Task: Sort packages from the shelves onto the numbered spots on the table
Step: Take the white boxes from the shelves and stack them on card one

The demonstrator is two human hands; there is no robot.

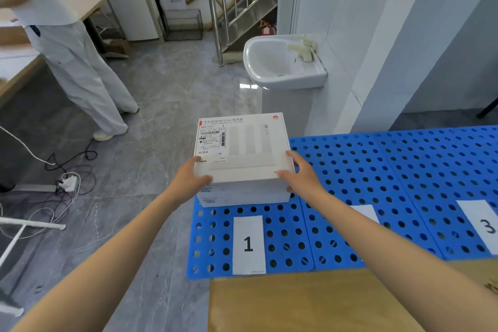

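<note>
A white router box [244, 151] with a shipping label on its top sits at the far left end of the blue perforated table top [404, 170], just beyond the paper label marked 1 [248, 245]. My left hand [192, 176] grips the box's near left corner, thumb on top. My right hand [299, 174] grips the near right corner the same way. A label marked 3 [483, 224] lies to the right; another label [366, 213] between them is partly hidden by my right forearm.
A brown cardboard surface [310, 304] lies in front of the blue panels. A white sink [283, 62] hangs on the wall behind the table. A person in white [67, 48] stands by wooden desks at the left. Cables and a plug [67, 183] lie on the grey floor.
</note>
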